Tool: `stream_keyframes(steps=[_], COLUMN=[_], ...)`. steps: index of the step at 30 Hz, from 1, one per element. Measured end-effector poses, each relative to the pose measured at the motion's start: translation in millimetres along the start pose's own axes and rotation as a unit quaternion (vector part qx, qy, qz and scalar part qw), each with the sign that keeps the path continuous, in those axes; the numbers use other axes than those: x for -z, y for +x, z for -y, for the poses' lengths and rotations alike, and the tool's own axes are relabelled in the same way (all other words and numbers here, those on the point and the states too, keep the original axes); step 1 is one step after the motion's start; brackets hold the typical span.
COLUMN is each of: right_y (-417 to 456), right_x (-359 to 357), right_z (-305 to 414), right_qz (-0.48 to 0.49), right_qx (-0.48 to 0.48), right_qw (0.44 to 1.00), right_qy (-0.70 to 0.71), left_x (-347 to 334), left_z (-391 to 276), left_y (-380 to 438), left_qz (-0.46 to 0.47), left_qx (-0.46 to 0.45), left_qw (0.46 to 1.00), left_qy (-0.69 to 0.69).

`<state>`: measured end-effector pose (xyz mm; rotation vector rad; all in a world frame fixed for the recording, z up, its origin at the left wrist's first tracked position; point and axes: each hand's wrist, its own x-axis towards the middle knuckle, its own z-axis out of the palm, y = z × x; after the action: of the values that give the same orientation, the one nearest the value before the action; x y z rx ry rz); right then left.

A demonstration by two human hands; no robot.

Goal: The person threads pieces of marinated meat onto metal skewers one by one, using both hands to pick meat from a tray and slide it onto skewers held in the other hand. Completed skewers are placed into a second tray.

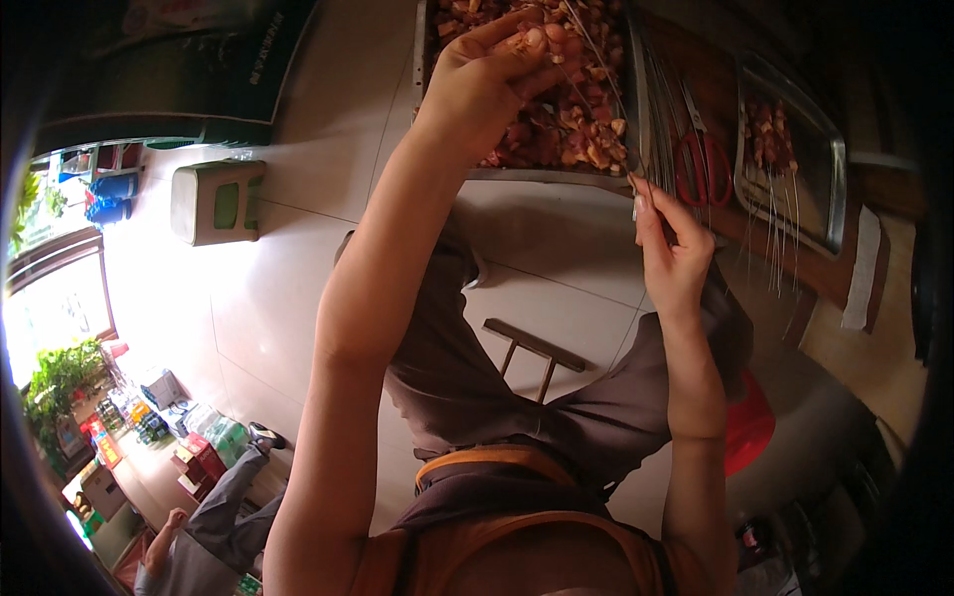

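My left hand (507,67) is over a metal tray (551,176) of raw meat pieces (589,141), its fingers closed on some of the meat. Below the tray's near right corner, my right hand (667,231) pinches the end of a thin metal skewer, which slants up over the meat. More metal skewers (659,112) lie in a bundle along the tray's right edge. Beside them are scissors with red handles (703,170). Farther right, a smaller metal tray (835,179) holds several skewers threaded with meat (771,141), their bare ends over its near edge.
A plastic stool (216,203) stands on the tiled floor at the left. Another person (216,533) in grey is at the lower left, near boxes (197,462) and green plants (67,372). A red round object (749,428) is behind my right arm.
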<state>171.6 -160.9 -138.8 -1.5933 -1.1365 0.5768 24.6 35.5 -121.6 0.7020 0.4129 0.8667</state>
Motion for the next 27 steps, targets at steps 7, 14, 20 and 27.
stream_keyframes(steps=[7,14,20,27], right_y=[2.9,9.2,12.9,11.1], right_x=[2.4,14.9,15.4,11.5], right_z=[6.6,3.4,-2.0,-3.0], right_qz=[-0.013,-0.047,-0.028,-0.007], right_qx=[-0.027,-0.072,-0.123,-0.104], right_qw=[1.0,0.996,0.99,0.992], right_qy=[0.003,0.02,0.069,0.078], left_x=[-24.4,-4.5,65.5,37.3], left_z=[43.0,40.8,-11.4,-21.7], left_y=[-22.6,-16.2,21.4,20.2], left_qz=[0.038,-0.006,-0.115,-0.06], left_qx=[0.067,-0.059,-0.155,-0.02], left_qw=[0.995,0.895,0.593,0.936], left_qy=[0.066,0.442,0.781,0.347])
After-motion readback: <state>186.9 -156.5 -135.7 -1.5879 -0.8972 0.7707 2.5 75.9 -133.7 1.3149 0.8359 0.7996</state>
